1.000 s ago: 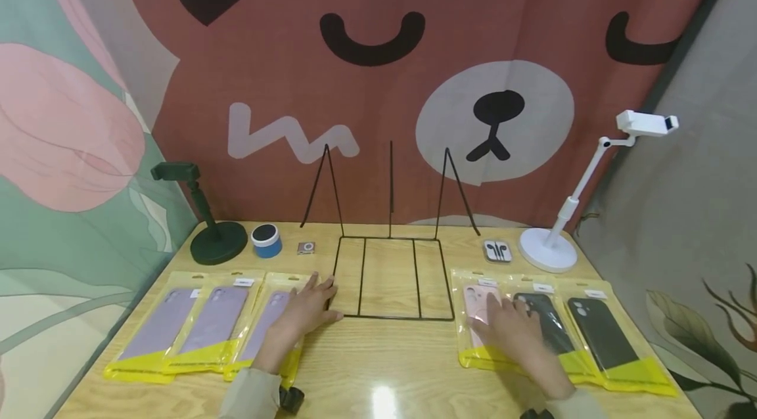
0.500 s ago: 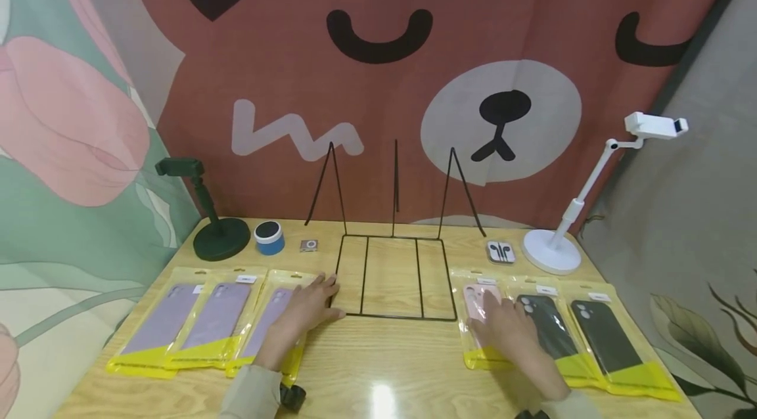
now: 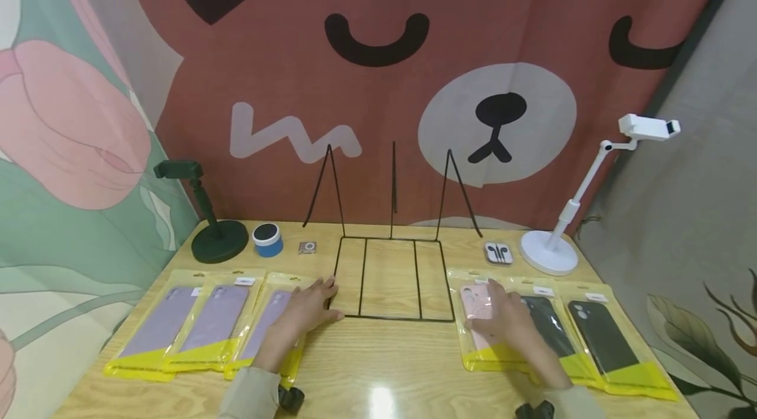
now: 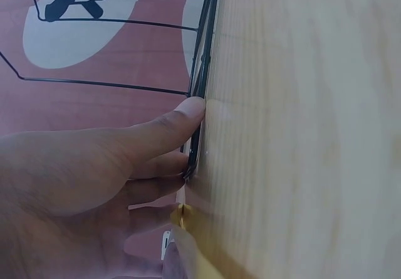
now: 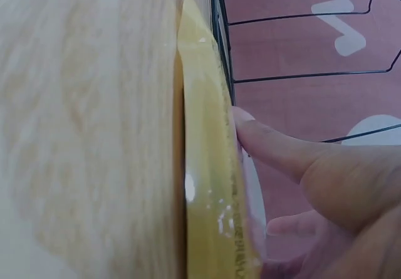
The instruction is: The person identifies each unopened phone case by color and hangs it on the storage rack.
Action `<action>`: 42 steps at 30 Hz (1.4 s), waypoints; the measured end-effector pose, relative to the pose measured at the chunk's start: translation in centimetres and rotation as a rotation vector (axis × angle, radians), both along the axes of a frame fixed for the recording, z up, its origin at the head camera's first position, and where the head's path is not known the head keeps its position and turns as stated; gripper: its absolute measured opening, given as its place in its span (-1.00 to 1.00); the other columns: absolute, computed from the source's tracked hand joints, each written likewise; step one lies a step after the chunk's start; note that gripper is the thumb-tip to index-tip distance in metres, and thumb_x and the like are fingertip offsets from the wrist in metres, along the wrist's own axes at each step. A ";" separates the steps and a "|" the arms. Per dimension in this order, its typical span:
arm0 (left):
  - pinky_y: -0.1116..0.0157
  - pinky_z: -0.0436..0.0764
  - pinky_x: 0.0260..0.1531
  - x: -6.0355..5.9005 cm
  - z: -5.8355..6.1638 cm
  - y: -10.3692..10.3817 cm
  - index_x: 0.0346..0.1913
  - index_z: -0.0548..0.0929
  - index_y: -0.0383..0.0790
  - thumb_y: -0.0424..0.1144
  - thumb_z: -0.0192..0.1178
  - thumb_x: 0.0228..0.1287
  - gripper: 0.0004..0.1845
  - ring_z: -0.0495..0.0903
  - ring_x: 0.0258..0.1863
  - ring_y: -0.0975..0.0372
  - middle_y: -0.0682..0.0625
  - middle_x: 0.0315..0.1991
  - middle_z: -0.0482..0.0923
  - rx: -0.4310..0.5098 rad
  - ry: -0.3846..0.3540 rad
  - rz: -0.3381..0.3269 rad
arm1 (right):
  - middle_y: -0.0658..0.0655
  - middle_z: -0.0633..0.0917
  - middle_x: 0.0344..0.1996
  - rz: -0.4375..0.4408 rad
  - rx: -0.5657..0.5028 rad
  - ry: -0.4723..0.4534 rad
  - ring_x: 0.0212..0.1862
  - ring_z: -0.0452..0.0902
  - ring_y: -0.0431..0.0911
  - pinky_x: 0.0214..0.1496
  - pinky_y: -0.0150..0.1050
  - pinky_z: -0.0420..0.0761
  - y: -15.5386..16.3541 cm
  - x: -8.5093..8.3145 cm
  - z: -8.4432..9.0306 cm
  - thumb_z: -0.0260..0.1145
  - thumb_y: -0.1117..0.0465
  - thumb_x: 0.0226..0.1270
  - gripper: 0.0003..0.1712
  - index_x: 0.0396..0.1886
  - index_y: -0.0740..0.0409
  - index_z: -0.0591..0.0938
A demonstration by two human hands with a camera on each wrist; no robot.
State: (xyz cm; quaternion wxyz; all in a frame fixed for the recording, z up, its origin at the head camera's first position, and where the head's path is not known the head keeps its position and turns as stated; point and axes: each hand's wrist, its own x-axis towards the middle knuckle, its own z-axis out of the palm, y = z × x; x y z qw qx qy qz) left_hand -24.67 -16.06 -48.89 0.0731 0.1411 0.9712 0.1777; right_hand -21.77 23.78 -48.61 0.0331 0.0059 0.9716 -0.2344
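- The left hand (image 3: 304, 311) is laid flat, fingers straight and slightly spread, on the rightmost purple phone case packet (image 3: 267, 326) of three at the left side of the wooden table (image 3: 384, 366); nothing is gripped
- In the left wrist view the thumb (image 4: 164, 130) is seen touching the black wire rack (image 3: 390, 278) at its near left corner
- The right hand (image 3: 513, 327) is rested palm down, fingers relaxed, on the pink phone case packet (image 3: 480, 320), the leftmost of three at the right side; nothing is seen to be pinched
- In the right wrist view the packet's yellow edge (image 5: 210, 166) is pressed by the thumb (image 5: 269, 144)
- Two black case packets (image 3: 597, 340) are laid just beside it
- Behind are seen a dark stand (image 3: 215, 235), a blue speaker (image 3: 267, 240), earphones (image 3: 499, 253) and a white stand (image 3: 550, 251)
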 end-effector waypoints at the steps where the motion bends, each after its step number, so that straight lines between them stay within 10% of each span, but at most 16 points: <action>1: -0.30 0.10 0.27 0.0 0.0 0.0 0.31 0.47 -0.25 0.05 0.36 0.12 -0.27 0.17 0.41 -0.07 -0.11 0.41 0.26 0.003 -0.001 0.002 | 0.61 0.37 0.13 -0.003 -0.020 0.000 0.06 0.35 0.47 0.00 0.34 0.47 0.0 0.0 0.0 0.56 -0.21 -0.16 0.33 0.46 0.33 0.08; 10: -0.32 0.11 0.25 0.3 -0.2 -0.1 0.30 0.47 -0.27 0.05 0.35 0.13 -0.27 0.18 0.40 -0.10 -0.13 0.41 0.26 0.027 0.004 -0.010 | 0.48 0.36 0.28 0.029 -0.130 0.044 0.23 0.29 0.43 0.19 0.32 0.34 0.3 0.6 1.5 0.44 0.11 0.17 -0.11 0.42 0.29 0.26; 15: -0.31 0.10 0.26 0.3 -0.2 -0.3 0.31 0.46 -0.27 0.05 0.34 0.14 -0.27 0.18 0.40 -0.10 -0.13 0.41 0.25 0.029 0.007 -0.011 | 0.32 0.63 0.04 0.090 -0.209 0.166 -0.23 0.60 0.02 -0.27 -0.16 0.61 1.0 1.1 3.3 0.40 0.32 0.19 -0.47 0.20 0.17 0.57; 23: -0.30 0.10 0.27 0.4 -0.1 -0.4 0.30 0.47 -0.27 0.04 0.35 0.14 -0.27 0.19 0.40 -0.10 -0.14 0.41 0.26 0.017 0.003 -0.009 | 0.09 0.67 0.03 0.280 -0.344 0.283 -0.33 0.54 -0.26 -0.38 -0.36 0.59 -2.8 4.0 7.2 0.46 0.23 0.14 -0.51 0.12 -0.03 0.65; 31: -0.29 0.12 0.27 0.1 -0.1 -0.2 0.30 0.48 -0.26 0.04 0.35 0.14 -0.29 0.21 0.39 -0.10 -0.13 0.40 0.28 0.007 0.021 -0.016 | 0.01 0.68 -0.13 0.589 -0.608 0.651 -0.36 0.47 -0.23 -0.39 -0.40 0.54 -8.2 6.1 11.0 0.48 0.45 0.01 -0.39 0.14 0.11 0.63; 42: -0.28 0.09 0.29 0.3 0.0 -0.1 0.30 0.48 -0.26 0.03 0.35 0.14 -0.29 0.20 0.39 -0.10 -0.14 0.40 0.27 0.017 0.017 -0.008 | 0.11 0.60 -0.32 0.498 -0.717 0.646 -0.37 0.40 -0.16 -0.37 -0.44 0.53 -10.9 4.5 12.7 0.43 0.58 -0.01 -0.41 0.11 0.32 0.61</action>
